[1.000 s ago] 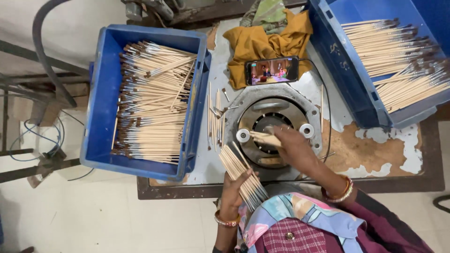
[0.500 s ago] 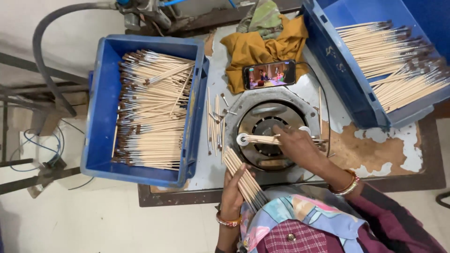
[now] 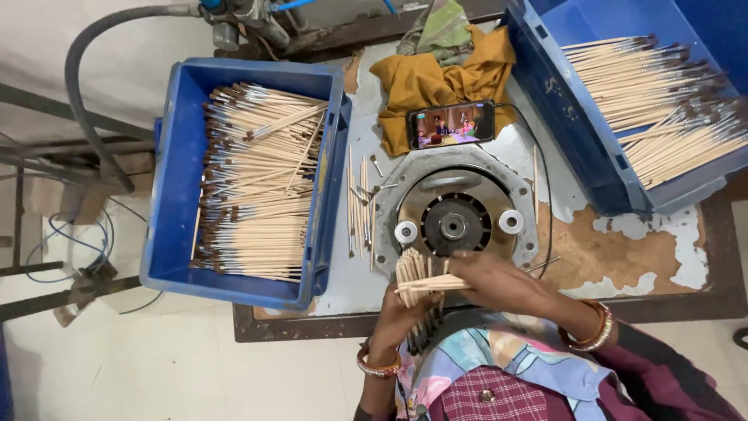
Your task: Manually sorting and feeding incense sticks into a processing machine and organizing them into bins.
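Note:
My left hand (image 3: 399, 321) grips a bundle of thin wooden brush handles (image 3: 411, 274), held upright near the table's front edge. My right hand (image 3: 499, 282) has drawn one handle (image 3: 430, 287) crosswise against that bundle and pinches it. Just beyond both hands sits a round metal machine head (image 3: 454, 224) with two white rollers (image 3: 406, 231) (image 3: 510, 221) at its sides. Nothing lies between the rollers.
A blue crate (image 3: 181, 171) full of finished brushes stands at the left. A second blue crate (image 3: 576, 132) with brushes sits at the right. A phone (image 3: 452, 125) with a lit screen leans on an orange cloth (image 3: 428, 78). Loose sticks (image 3: 358, 206) lie beside the machine.
My right hand has pulled back from the machine's rollers toward my body, bringing a handle to the bundle in my left hand. The view has shifted slightly.

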